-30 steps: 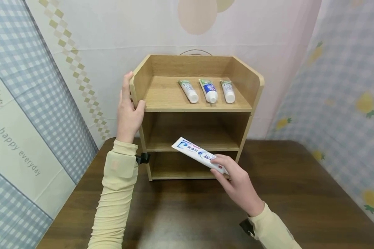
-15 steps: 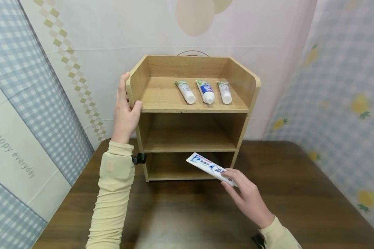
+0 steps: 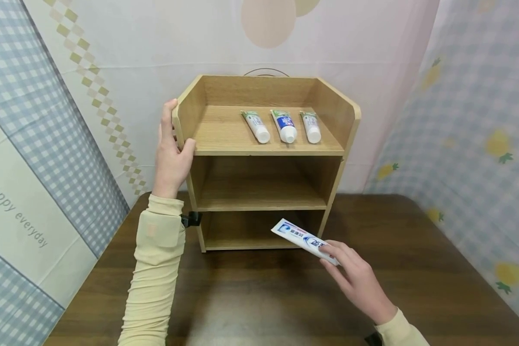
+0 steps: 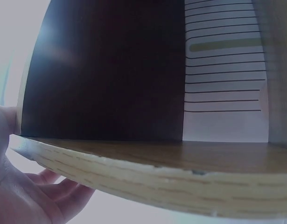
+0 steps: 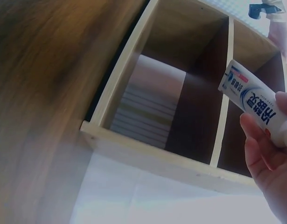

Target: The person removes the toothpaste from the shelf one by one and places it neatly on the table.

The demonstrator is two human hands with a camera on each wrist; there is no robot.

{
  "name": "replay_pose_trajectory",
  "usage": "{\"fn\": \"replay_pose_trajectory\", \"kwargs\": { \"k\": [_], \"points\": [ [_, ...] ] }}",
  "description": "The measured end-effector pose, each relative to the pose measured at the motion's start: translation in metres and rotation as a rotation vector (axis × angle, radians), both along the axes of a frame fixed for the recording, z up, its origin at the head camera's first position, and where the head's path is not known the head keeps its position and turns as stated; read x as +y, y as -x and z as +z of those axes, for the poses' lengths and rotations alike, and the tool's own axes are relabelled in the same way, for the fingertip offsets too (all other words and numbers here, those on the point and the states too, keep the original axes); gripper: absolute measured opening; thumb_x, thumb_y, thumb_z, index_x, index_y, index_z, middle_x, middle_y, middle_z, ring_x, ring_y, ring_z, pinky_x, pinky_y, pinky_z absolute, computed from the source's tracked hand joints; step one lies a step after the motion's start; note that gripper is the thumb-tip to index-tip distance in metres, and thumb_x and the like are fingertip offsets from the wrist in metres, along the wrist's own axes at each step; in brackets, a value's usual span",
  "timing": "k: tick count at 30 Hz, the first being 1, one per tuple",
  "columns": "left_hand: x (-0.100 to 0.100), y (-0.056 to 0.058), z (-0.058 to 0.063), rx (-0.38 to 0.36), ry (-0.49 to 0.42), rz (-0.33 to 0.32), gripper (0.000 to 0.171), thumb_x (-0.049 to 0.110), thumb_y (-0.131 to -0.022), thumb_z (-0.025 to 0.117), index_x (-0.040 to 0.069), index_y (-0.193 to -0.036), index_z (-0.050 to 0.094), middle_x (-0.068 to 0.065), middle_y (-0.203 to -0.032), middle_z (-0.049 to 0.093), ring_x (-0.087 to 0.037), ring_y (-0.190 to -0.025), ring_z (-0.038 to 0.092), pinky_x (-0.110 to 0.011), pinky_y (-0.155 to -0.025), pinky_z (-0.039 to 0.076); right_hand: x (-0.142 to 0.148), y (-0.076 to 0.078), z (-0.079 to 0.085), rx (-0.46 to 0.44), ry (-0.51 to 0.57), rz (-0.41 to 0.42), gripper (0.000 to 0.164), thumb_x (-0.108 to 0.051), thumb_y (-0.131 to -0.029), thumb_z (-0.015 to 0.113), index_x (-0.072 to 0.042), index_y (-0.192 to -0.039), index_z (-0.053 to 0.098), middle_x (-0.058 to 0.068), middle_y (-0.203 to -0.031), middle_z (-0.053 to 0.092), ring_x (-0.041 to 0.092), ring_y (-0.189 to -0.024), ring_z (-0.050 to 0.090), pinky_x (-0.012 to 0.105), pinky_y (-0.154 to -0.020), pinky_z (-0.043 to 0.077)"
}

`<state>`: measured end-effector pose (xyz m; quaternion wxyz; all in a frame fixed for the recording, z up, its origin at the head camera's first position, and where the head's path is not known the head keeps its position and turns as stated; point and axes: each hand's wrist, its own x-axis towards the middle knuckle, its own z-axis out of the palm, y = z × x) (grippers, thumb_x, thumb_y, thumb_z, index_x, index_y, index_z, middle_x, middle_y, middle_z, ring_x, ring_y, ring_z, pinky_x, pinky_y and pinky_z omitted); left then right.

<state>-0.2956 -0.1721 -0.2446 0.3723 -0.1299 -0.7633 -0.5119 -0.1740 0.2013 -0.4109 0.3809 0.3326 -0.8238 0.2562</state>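
Note:
My left hand (image 3: 171,161) grips the left side panel of a small wooden shelf (image 3: 268,153), thumb at the front edge and fingers around the outside. In the left wrist view, the fingers (image 4: 64,196) curl past the panel edge. My right hand (image 3: 359,278) pinches a white toothpaste tube (image 3: 304,240) near its cap end, flat end pointing up and left, in front of the bottom compartment. The right wrist view shows the same tube with blue lettering between thumb and fingers. On the top board lie a left tube (image 3: 256,127), a blue-and-white middle tube (image 3: 284,126) and a right tube (image 3: 311,127).
The shelf stands on a dark wooden table (image 3: 251,298) against a white patterned cloth backdrop (image 3: 350,43). Below the top board are a middle compartment (image 3: 264,185) and a bottom compartment (image 3: 242,230). Checked cloth hangs at both sides.
My right hand has moved down and to the right with the toothpaste tube, away from the shelf. The left hand keeps its grip on the side panel. The view has shifted slightly.

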Motion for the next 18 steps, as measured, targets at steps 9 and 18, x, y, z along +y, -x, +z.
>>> {"fn": "replay_pose_trajectory", "kwargs": {
  "k": [9,18],
  "points": [
    [0.001,0.002,0.001,0.010,0.022,0.022,0.075,0.002,-0.083,0.047,0.043,-0.144,0.030,-0.007,-0.141,0.040,-0.020,-0.107,0.049,-0.043,-0.082,0.045,0.021,-0.004,-0.009,0.070,-0.059,-0.034,0.037,-0.040,-0.100,0.044,-0.014,-0.110,0.069,0.003,-0.114,0.067,0.012,-0.093,0.056,0.023,-0.079,0.040],
    [0.000,0.001,0.000,-0.016,0.022,0.054,0.076,0.005,-0.083,0.047,0.048,-0.143,0.029,-0.009,-0.138,0.041,-0.018,-0.111,0.047,-0.044,-0.083,0.045,0.040,-0.011,-0.023,0.042,-0.108,-0.072,0.036,-0.040,-0.100,0.044,-0.016,-0.108,0.069,0.004,-0.114,0.067,0.014,-0.096,0.056,0.025,-0.083,0.037]
  ]
}}
